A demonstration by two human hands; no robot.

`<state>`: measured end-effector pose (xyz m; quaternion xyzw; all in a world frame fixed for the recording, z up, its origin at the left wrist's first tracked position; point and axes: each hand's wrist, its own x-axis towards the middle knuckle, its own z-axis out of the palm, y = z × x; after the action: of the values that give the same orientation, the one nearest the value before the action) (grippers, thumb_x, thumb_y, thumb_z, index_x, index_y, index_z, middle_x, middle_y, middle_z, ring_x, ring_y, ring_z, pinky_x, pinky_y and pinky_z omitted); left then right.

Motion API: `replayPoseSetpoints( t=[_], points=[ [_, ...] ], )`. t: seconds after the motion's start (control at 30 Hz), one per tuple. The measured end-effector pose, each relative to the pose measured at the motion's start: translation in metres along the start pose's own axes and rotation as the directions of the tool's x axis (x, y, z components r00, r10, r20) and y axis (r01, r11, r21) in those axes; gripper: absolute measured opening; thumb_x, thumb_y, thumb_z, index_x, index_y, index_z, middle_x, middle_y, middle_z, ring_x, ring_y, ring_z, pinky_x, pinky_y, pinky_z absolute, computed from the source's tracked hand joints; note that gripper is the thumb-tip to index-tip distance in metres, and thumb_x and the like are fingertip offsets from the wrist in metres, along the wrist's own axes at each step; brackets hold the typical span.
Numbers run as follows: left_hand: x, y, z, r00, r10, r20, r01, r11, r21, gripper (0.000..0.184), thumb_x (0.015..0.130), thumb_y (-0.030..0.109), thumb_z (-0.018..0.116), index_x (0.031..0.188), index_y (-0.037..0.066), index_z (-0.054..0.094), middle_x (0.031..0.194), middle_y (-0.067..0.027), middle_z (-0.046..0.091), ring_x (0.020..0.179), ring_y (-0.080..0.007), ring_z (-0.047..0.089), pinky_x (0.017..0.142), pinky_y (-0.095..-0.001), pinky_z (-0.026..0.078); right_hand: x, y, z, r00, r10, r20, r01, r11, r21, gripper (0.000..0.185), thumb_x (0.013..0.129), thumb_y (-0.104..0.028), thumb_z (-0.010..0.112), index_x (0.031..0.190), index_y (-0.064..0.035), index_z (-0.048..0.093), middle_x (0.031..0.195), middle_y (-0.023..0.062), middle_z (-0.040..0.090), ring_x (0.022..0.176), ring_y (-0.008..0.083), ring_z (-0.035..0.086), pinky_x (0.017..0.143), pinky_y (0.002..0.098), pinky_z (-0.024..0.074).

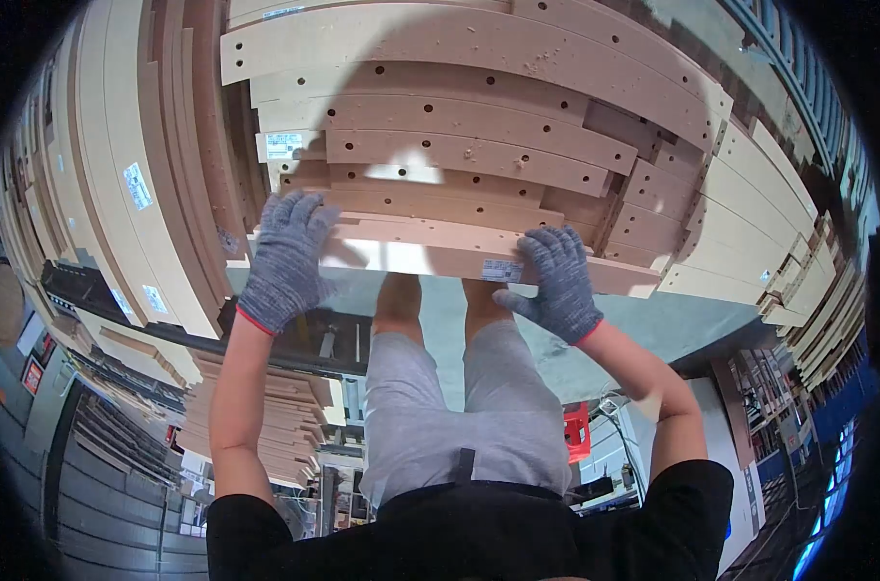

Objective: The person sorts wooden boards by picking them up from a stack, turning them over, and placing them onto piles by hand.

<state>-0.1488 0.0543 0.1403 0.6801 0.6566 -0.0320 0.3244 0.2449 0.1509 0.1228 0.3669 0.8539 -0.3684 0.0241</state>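
Both hands wear grey knit gloves with red cuffs. My left hand is at the left end of the nearest board, fingers stretched over its top edge and thumb apart below. My right hand is near the right part of the same wooden board, fingers spread over its top edge and thumb out to the left. A printed label is on the board's near face beside that hand. I cannot tell how firmly either palm touches the wood. Beyond lie several drilled boards, stacked in layers.
Long boards with white labels stand stacked at the left. More pale boards lie at the right. Sawdust is scattered on the top boards. A red object is low at the right, behind my legs. Blue slatted metalwork runs along the upper right.
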Motion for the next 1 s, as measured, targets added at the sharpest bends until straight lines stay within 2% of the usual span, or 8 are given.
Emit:
replayPoseSetpoints(
  t=[0.03, 0.17, 0.27, 0.33, 0.47, 0.73, 0.87, 1.0],
  points=[
    [0.007, -0.001, -0.004, 0.999, 0.004, -0.043, -0.006, 0.999, -0.036, 0.084, 0.064, 0.038, 0.089, 0.134, 0.009, 0.053, 0.138, -0.0181, 0.051, 0.133, -0.0382, 0.045, 0.119, -0.0533, 0.029, 0.003, 0.0, -0.006, 1.0, -0.006, -0.019, 0.007, 0.999, 0.048, 0.066, 0.072, -0.037, 0.082, 0.125, -0.0067, 0.056, 0.125, 0.0169, 0.056, 0.122, 0.0375, 0.051, 0.11, 0.0558, 0.0349],
    [0.055, -0.004, -0.001, 0.976, -0.104, -0.19, 0.108, 0.994, 0.015, 0.081, 0.074, 0.037, 0.085, 0.14, 0.008, 0.049, 0.138, -0.0195, 0.05, 0.13, -0.038, 0.048, 0.115, -0.05, 0.037, 0.047, 0.039, -0.014, 0.985, -0.042, -0.167, -0.005, 0.962, -0.273, 0.062, 0.076, -0.033, 0.08, 0.127, -0.0075, 0.056, 0.128, 0.0167, 0.057, 0.123, 0.0364, 0.051, 0.109, 0.0526, 0.0365],
    [0.089, -0.01, 0.019, 0.988, -0.067, -0.141, 0.099, 0.967, 0.234, 0.073, 0.079, 0.033, 0.081, 0.138, 0.007, 0.049, 0.134, -0.02, 0.053, 0.128, -0.0368, 0.051, 0.111, -0.0481, 0.041, 0.071, 0.061, -0.014, 0.986, -0.042, -0.162, -0.028, 0.913, -0.407, 0.059, 0.077, -0.029, 0.079, 0.127, -0.0075, 0.057, 0.125, 0.0161, 0.058, 0.119, 0.0356, 0.054, 0.106, 0.0508, 0.0393],
    [0.098, -0.01, 0.023, 0.988, -0.088, -0.124, 0.115, 0.965, 0.234, 0.066, 0.08, 0.031, 0.08, 0.134, 0.007, 0.052, 0.131, -0.0192, 0.055, 0.125, -0.0361, 0.052, 0.109, -0.0475, 0.042, 0.073, 0.069, -0.01, 0.992, -0.036, -0.123, -0.022, 0.9, -0.435, 0.057, 0.076, -0.026, 0.079, 0.126, -0.0071, 0.057, 0.123, 0.016, 0.06, 0.117, 0.0361, 0.055, 0.103, 0.0502, 0.041],
    [0.102, -0.019, 0.041, 0.988, -0.152, -0.027, 0.154, 0.958, 0.243, 0.056, 0.079, 0.028, 0.078, 0.126, 0.006, 0.056, 0.125, -0.0173, 0.058, 0.119, -0.0351, 0.055, 0.105, -0.0473, 0.044, 0.067, 0.072, -0.007, 0.999, 0.012, -0.034, -0.025, 0.917, -0.398, 0.058, 0.075, -0.027, 0.079, 0.125, -0.0063, 0.057, 0.12, 0.0159, 0.06, 0.113, 0.0367, 0.056, 0.1, 0.0498, 0.0427],
    [0.092, -0.021, 0.028, 0.993, 0.051, -0.105, -0.026, 0.973, 0.228, 0.05, 0.079, 0.025, 0.076, 0.122, 0.005, 0.06, 0.115, -0.0165, 0.062, 0.109, -0.035, 0.06, 0.099, -0.0441, 0.049, 0.056, 0.081, -0.015, 0.987, -0.139, 0.085, 0.16, 0.922, -0.354, 0.045, 0.084, -0.024, 0.069, 0.123, -0.0053, 0.061, 0.115, 0.0156, 0.064, 0.106, 0.0345, 0.06, 0.097, 0.0479, 0.0461],
    [0.093, -0.041, 0.032, 0.969, 0.182, -0.167, -0.168, 0.981, 0.094, 0.038, 0.084, 0.028, 0.073, 0.113, 0.004, 0.066, 0.102, -0.0166, 0.067, 0.098, -0.0352, 0.065, 0.092, -0.0439, 0.052, 0.046, 0.101, -0.009, 0.986, -0.168, 0.011, 0.163, 0.93, -0.331, 0.037, 0.086, -0.02, 0.066, 0.121, -0.0074, 0.064, 0.118, 0.0148, 0.065, 0.11, 0.0352, 0.061, 0.1, 0.0479, 0.0456],
    [0.1, -0.032, 0.016, 0.99, -0.066, -0.126, 0.083, 0.987, 0.135, 0.035, 0.091, 0.035, 0.068, 0.108, 0.004, 0.069, 0.1, -0.0162, 0.07, 0.095, -0.0354, 0.067, 0.089, -0.0447, 0.053, 0.064, 0.099, -0.022, 0.968, -0.201, -0.147, 0.128, 0.907, -0.401, 0.037, 0.086, -0.018, 0.066, 0.122, -0.0084, 0.064, 0.124, 0.0153, 0.063, 0.117, 0.036, 0.058, 0.104, 0.0497, 0.0433]
  ],
)
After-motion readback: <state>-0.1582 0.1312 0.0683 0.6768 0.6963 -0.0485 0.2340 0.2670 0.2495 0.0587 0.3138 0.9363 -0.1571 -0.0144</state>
